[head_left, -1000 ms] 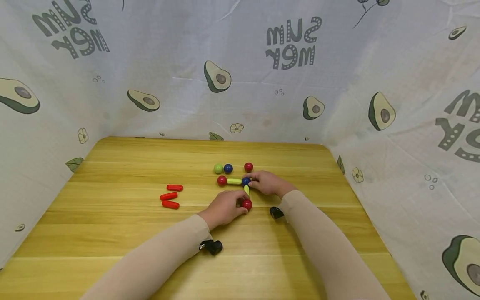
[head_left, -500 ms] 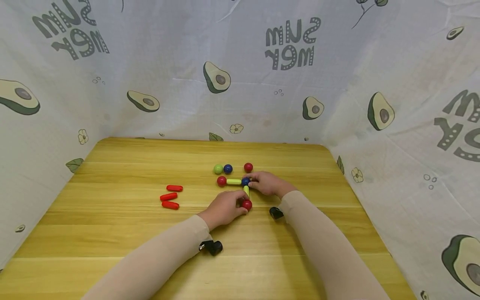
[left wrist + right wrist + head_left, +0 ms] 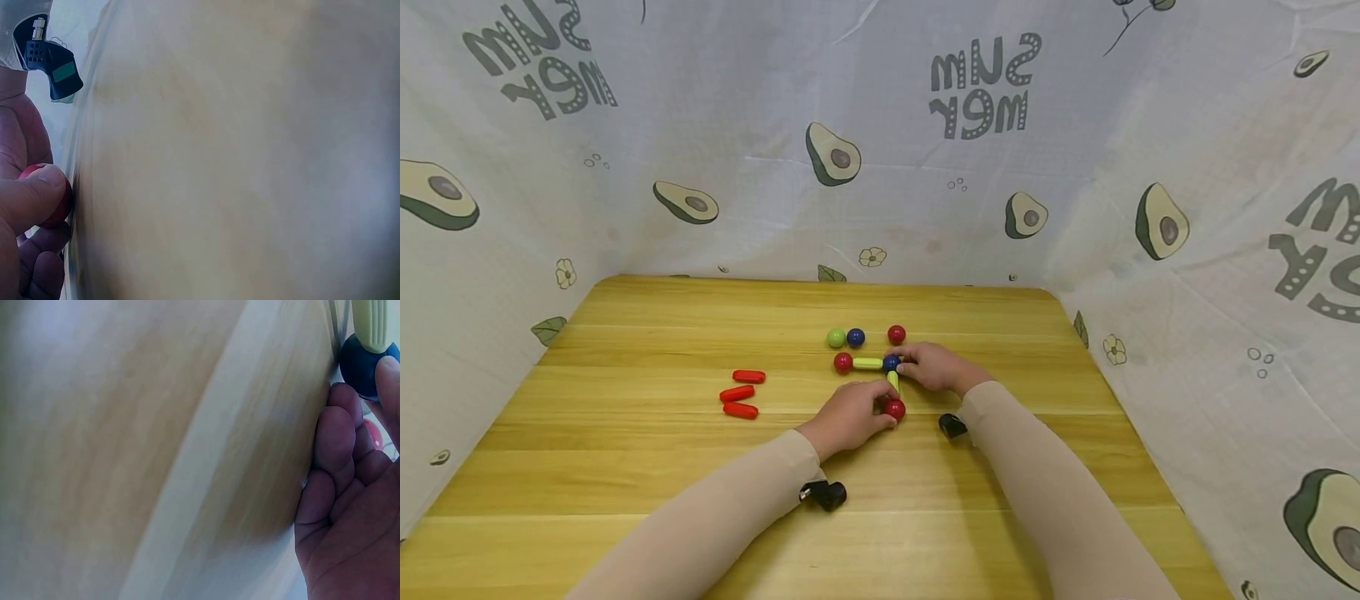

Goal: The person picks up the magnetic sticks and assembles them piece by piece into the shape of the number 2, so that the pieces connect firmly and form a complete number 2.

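My left hand (image 3: pixel 850 414) pinches a red ball (image 3: pixel 895 409) between thumb and fingers; the left wrist view shows the thumb pressed on that red ball (image 3: pixel 57 203). My right hand (image 3: pixel 934 367) holds a dark blue ball (image 3: pixel 891 363), which the right wrist view shows under the thumb with a ribbed pale yellow rod (image 3: pixel 375 325) against it. Between the two held balls lies one yellow rod (image 3: pixel 892 382), its near end partly hidden by the left fingers. Another yellow rod (image 3: pixel 868 364) runs left from the blue ball to a second red ball (image 3: pixel 843 362), forming an L shape.
Behind the L lie a green ball (image 3: pixel 837 337), a blue ball (image 3: pixel 856 337) and a red ball (image 3: pixel 897 334). Three red rods (image 3: pixel 738 393) lie to the left on the wooden table (image 3: pixel 625 467). A printed cloth (image 3: pixel 760 225) stands around the table's back and sides.
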The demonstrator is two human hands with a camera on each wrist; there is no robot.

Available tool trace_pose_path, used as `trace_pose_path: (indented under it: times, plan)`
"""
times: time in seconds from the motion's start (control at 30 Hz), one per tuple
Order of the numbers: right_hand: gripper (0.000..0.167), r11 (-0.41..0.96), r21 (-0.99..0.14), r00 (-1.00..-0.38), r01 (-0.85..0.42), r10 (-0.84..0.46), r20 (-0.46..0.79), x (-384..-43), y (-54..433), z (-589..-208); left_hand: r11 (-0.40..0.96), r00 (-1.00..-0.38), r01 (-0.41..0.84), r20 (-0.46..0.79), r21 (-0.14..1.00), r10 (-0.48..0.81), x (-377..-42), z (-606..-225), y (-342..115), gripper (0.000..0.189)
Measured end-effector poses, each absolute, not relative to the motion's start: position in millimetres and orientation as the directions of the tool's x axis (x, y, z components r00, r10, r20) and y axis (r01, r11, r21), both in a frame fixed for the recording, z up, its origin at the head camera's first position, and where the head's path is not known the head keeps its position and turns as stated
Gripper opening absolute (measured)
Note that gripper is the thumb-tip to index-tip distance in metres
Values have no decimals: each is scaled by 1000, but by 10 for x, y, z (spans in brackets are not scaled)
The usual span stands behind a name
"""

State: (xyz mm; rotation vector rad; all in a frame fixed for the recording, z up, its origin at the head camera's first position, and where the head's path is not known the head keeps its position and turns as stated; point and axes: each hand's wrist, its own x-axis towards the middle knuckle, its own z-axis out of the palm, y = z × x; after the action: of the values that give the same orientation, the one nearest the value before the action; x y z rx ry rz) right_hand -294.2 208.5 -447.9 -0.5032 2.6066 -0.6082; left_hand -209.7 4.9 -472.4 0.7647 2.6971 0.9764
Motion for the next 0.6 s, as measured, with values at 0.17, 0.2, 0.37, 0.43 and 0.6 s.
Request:
trace_pose_path:
  times: [0.17, 0.2, 0.37, 0.43, 0.6]
  plan:
    - [36, 838, -486, -849, -250, -431, -307, -2941, 2078, -4475, 653, -851, 419, 23, 631, 524, -2102, -4737, 52, 27]
    - [36, 837, -486, -849, -249, -431, -307, -2941, 2078, -4473, 653, -851, 421, 24, 630, 525, -2103, -4738, 54, 28]
    - [36, 840, -482, -849, -249, -429, -308, -2938, 2076, -4464, 650, -851, 418, 23, 635, 524, -2106, -4741, 62, 29]
    - [36, 842, -479, -850, -249, -427, -309, -2937, 2076, -4463, 649, -852, 413, 20, 639, 523, -2105, -4741, 61, 29]
    - [36, 842, -478, -848, -250, -429, -311, -2937, 2080, -4465, 645, -853, 412, 23, 643, 521, -2105, -4740, 59, 28]
